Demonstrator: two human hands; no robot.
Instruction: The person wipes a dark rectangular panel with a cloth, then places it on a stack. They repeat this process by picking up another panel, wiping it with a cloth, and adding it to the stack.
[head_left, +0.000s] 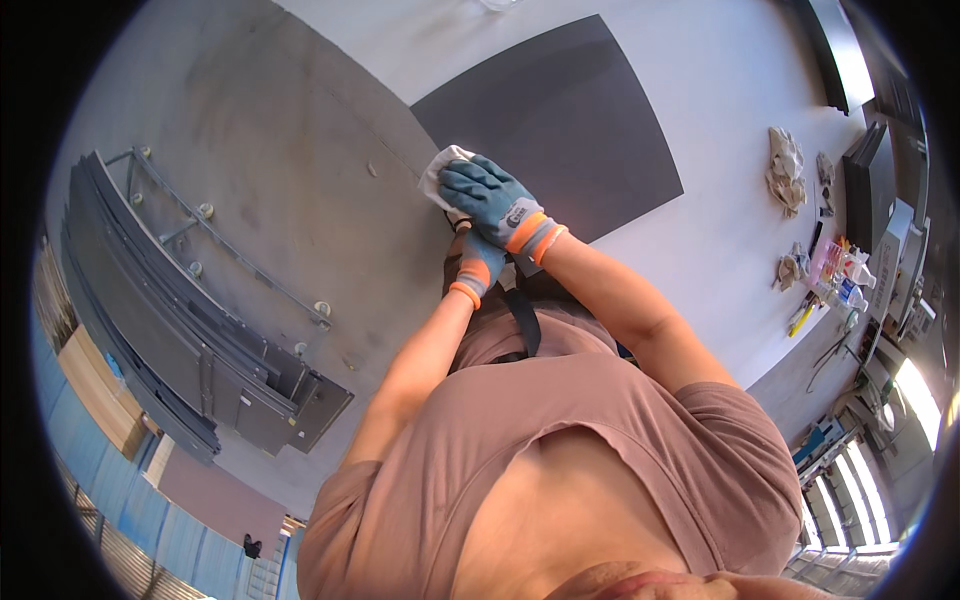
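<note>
A dark grey flat panel (555, 120) lies on a white work table (720, 112). My right hand (491, 196), in a blue-grey coated glove with an orange cuff, presses a white cloth (441, 169) at the panel's near left corner. Below it is my left hand (480, 259), in a similar glove, close to the table's edge; its fingers are mostly hidden behind the right hand, so its hold cannot be made out.
On the left, a wheeled metal rack (232, 244) stands beside stacked dark panels (172, 337). Crumpled rags (786, 169), plastic bottles (851, 292) and a yellow-handled tool (801, 319) lie along the table's right side. More dark panels (866, 187) are stacked beyond them.
</note>
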